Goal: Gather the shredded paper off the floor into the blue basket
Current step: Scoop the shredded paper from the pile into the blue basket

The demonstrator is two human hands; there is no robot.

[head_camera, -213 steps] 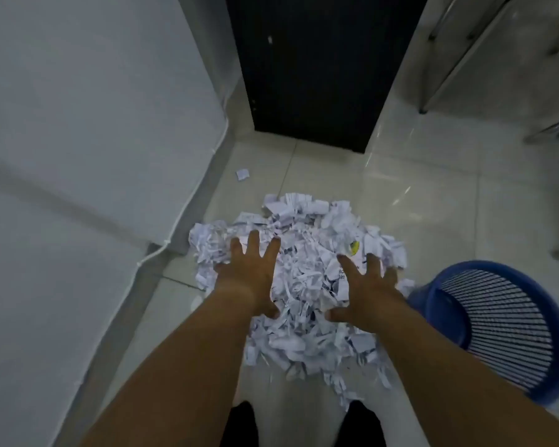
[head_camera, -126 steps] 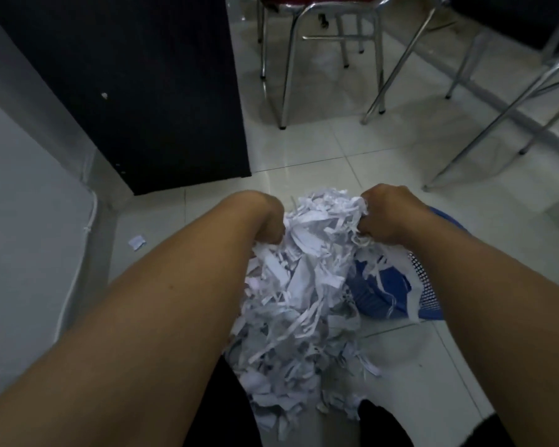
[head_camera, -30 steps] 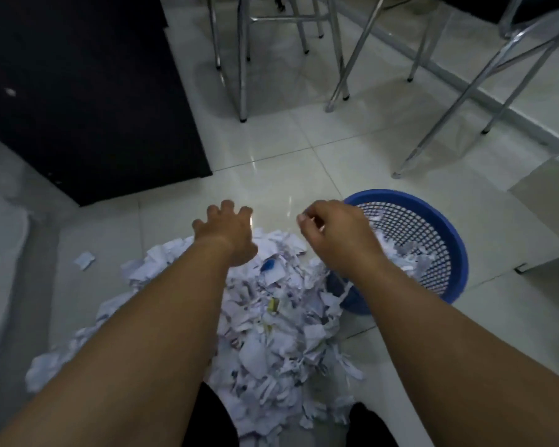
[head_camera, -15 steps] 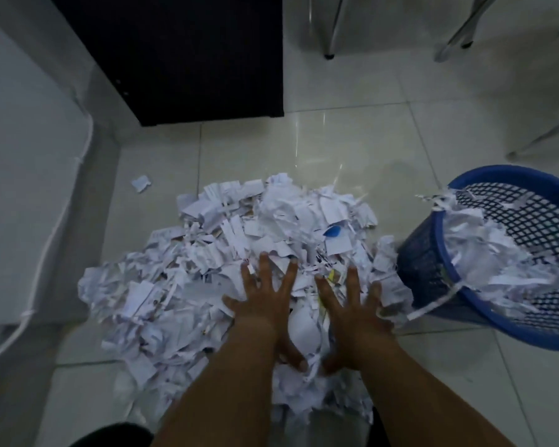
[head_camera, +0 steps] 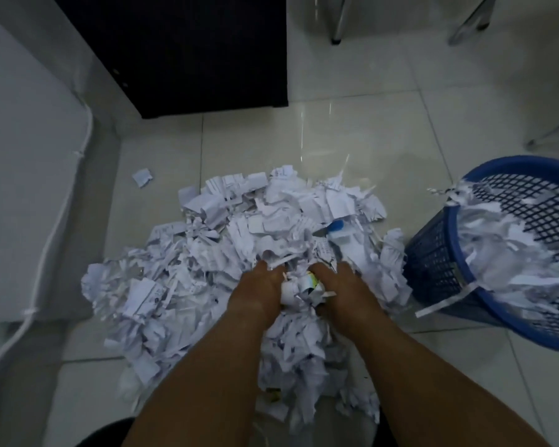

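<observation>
So this looked like the scooping step, hands already down in the pile and bunching up another load. Next move, I'd guess, was to squeeze the clump together, lift it without shedding strips everywhere, and swing it right over the rim.

Closest to the camera, both forearms reached forward into the shredded paper (head_camera: 207, 285). The left hand (head_camera: 259, 295) was dug in with fingers curled under the scraps, so I couldn't tell exactly how far they were spread, but it was cupping paper, not flat. The right hand (head_camera: 342, 295) was just beside it, same deal, fingers buried and curled inward. Between the two was a crumpled wad pinched from both sides, with a bit of yellow-green print showing.

Most of the paper was on the tiled floor (head_camera: 352, 130), spread wide around the hands. One stray scrap (head_camera: 142, 177) sat well apart on the left.

The blue basket (head_camera: 433, 253) stood to the right, touching the pile's edge, already partly filled, with strips hanging over its rim. Further back was a dark cabinet (head_camera: 191, 50).
</observation>
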